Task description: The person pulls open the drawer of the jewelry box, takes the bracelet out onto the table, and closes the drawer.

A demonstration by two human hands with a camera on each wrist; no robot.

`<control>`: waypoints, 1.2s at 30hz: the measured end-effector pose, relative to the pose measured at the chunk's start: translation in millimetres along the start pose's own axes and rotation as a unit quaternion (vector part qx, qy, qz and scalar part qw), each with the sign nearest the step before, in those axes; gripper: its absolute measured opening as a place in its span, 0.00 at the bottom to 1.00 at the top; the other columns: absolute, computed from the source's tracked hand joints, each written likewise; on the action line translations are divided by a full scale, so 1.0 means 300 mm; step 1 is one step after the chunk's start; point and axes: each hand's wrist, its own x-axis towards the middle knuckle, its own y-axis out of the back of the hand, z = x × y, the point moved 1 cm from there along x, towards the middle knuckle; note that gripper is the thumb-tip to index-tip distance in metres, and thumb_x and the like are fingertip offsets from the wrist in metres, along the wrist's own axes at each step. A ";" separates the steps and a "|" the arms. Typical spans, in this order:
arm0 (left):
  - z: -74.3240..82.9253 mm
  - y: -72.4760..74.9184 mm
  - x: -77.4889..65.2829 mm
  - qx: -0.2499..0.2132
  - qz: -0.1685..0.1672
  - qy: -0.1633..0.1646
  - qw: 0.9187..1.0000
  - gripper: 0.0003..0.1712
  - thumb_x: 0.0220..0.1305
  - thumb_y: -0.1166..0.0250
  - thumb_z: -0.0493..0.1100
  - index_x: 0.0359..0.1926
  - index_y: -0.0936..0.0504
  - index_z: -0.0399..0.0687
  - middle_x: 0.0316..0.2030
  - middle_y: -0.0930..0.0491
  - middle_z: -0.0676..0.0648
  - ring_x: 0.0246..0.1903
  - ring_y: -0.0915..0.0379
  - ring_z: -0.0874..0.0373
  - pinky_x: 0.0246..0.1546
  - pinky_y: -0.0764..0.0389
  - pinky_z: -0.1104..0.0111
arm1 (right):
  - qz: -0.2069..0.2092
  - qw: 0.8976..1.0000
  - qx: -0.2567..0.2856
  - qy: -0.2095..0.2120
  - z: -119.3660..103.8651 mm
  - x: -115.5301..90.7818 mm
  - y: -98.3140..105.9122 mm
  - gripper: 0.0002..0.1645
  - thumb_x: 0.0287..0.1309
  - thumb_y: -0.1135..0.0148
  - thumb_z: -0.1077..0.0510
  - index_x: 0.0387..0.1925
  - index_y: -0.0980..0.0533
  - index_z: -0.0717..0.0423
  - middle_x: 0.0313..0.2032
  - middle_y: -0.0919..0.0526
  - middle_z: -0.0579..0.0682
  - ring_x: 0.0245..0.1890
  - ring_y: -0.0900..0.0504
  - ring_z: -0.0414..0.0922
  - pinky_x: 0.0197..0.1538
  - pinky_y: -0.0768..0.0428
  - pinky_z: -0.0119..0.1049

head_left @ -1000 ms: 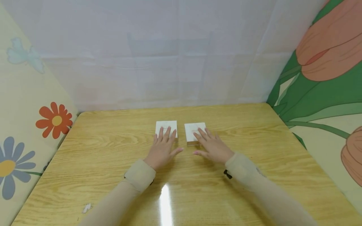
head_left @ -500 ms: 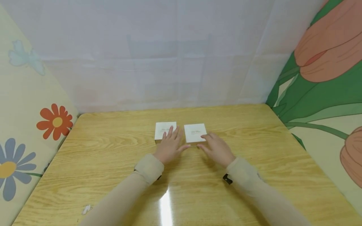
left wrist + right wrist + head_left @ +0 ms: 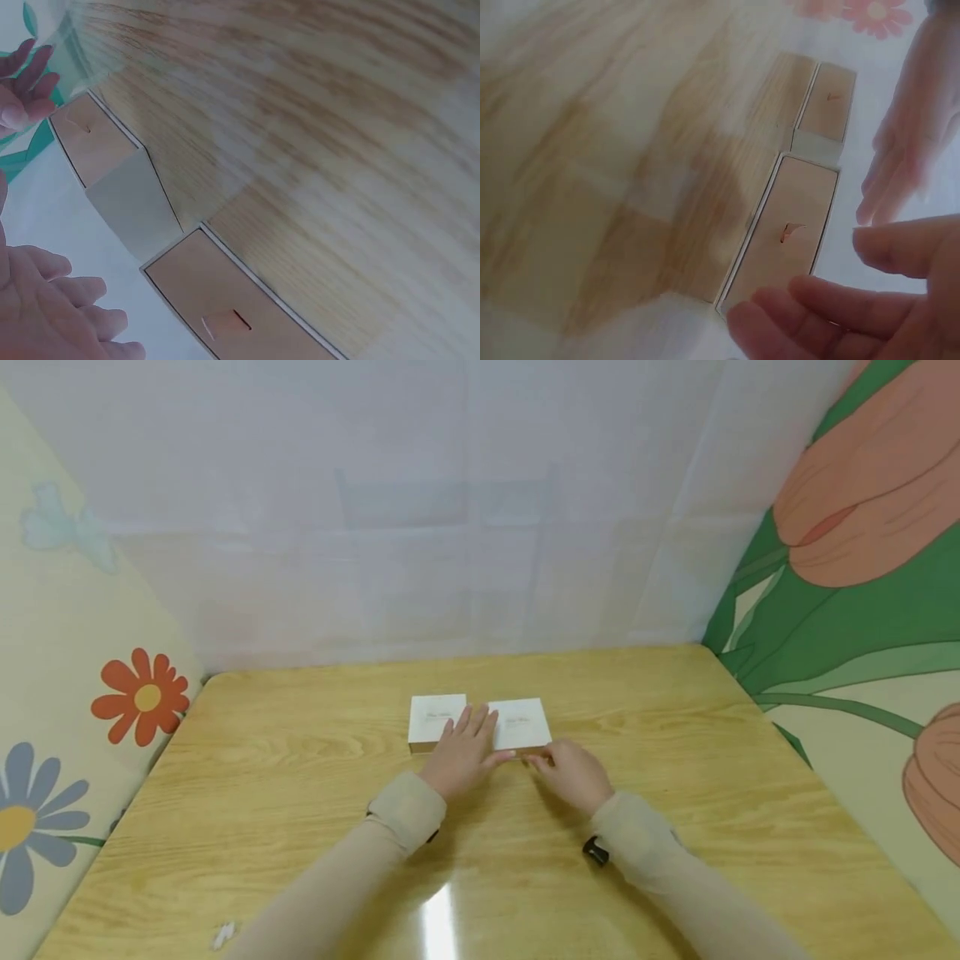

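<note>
Two small white drawer boxes stand side by side on the table, each with a tan front and a small ribbon tab. My left hand (image 3: 459,758) reaches over the gap between them, fingers straight, fingertips at the left edge of the right box (image 3: 521,720). Its thumb lies along that box's front edge. The left box (image 3: 433,713) is partly covered by these fingers. Close to the front right corner of the right box is my right hand (image 3: 576,774), its fingers loosely bent. In the right wrist view its thumb and fingers are apart, near the ribbon tab (image 3: 791,230), holding nothing.
The wooden table (image 3: 300,827) runs back to a pale cloth backdrop (image 3: 405,527). Flower-printed panels flank both sides. A small white scrap (image 3: 223,935) lies near the front left, by the left sleeve (image 3: 322,893).
My left hand has slid right, from the left box's top to between the boxes. My right hand has drawn back off the right box's top to its front corner, fingers more bent.
</note>
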 end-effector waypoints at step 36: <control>0.020 -0.068 0.119 0.071 0.025 0.031 0.997 0.33 0.77 0.58 0.57 0.73 0.40 0.42 0.72 0.44 0.39 0.72 0.53 0.44 0.69 0.48 0.45 | -0.020 0.984 0.141 -0.105 0.001 0.061 -0.086 0.22 0.65 0.44 0.61 0.14 0.26 0.62 0.08 0.30 0.45 0.09 0.33 0.38 0.16 0.31 0.29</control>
